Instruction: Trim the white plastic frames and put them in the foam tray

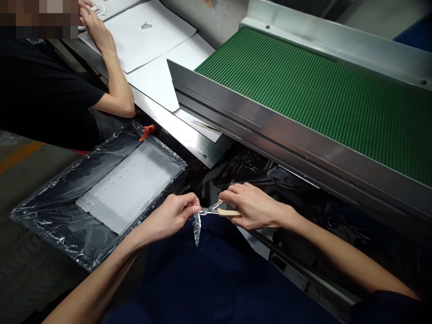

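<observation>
My left hand (177,213) pinches a small white plastic part (197,230) with openings along it, which hangs down below the fingertips. In my right hand (253,207) is a pair of nippers (227,212) with cream handles. Their metal jaws point left and meet the top of the white part, close to my left fingertips. Whether the jaws are closed on the plastic is too small to tell. Both hands are above my dark blue clothing.
A box (43,202) lined with black plastic stands at left, holding a white sheet and several pale parts. The green conveyor belt (320,94) runs at right behind a metal rail. Tweezers (206,126) lie on the metal table (189,139). A co-worker's arm (114,85) rests at upper left.
</observation>
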### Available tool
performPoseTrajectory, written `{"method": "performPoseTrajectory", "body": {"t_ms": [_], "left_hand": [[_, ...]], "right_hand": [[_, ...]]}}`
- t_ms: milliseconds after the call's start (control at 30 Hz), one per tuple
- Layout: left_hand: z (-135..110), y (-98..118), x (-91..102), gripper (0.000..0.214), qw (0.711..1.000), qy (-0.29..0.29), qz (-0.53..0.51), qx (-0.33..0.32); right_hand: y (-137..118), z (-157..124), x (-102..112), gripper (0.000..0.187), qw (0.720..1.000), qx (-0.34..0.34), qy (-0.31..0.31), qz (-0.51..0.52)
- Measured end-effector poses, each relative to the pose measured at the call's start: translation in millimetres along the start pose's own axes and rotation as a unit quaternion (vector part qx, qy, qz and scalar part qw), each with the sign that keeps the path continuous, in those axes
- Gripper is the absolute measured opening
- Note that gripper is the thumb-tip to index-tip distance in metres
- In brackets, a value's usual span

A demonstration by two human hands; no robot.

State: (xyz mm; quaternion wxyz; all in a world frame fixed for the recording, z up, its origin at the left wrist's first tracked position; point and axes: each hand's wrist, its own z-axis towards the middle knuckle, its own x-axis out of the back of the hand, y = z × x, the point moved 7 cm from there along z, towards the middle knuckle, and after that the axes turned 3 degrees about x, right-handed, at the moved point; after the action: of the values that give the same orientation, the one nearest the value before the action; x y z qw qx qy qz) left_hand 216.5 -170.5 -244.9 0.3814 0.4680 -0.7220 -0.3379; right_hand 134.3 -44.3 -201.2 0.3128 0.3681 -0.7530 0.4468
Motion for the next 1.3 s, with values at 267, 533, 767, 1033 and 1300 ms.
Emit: {"method": "performPoseTrajectory", "body": {"t_ms": [267,533,767,1033,1300], "left_hand": [[2.5,0.4,-3.7,0.022,1.000,-0.022,-0.004,0.001],[4.6,-5.2,-0.7,0.024,0.997,0.009,-0.081,0.011],[5.4,-40.7,-38.4,0.043,0.946,0.054,-0.316,0.039],[14.8,-28.1,-36.9,0.044,0.830,0.013,-0.548,0.104],[13.6,-10.0,-51.2,0.043,0.808,-0.038,-0.577,0.110]], "right_hand": [[1.5,8.3,7.3,0.014,0.999,0.033,-0.027,-0.034],[16.0,13.1,-2.6,0.002,0.993,-0.003,-0.034,0.110],[60.7,-15.7,-42.4,0.022,0.945,-0.226,0.036,0.233],[52.1,-16.7,-40.6,0.020,0.896,-0.232,0.217,0.310],[11.7,26.5,-21.1,0.017,0.845,-0.099,0.267,0.454]]}}
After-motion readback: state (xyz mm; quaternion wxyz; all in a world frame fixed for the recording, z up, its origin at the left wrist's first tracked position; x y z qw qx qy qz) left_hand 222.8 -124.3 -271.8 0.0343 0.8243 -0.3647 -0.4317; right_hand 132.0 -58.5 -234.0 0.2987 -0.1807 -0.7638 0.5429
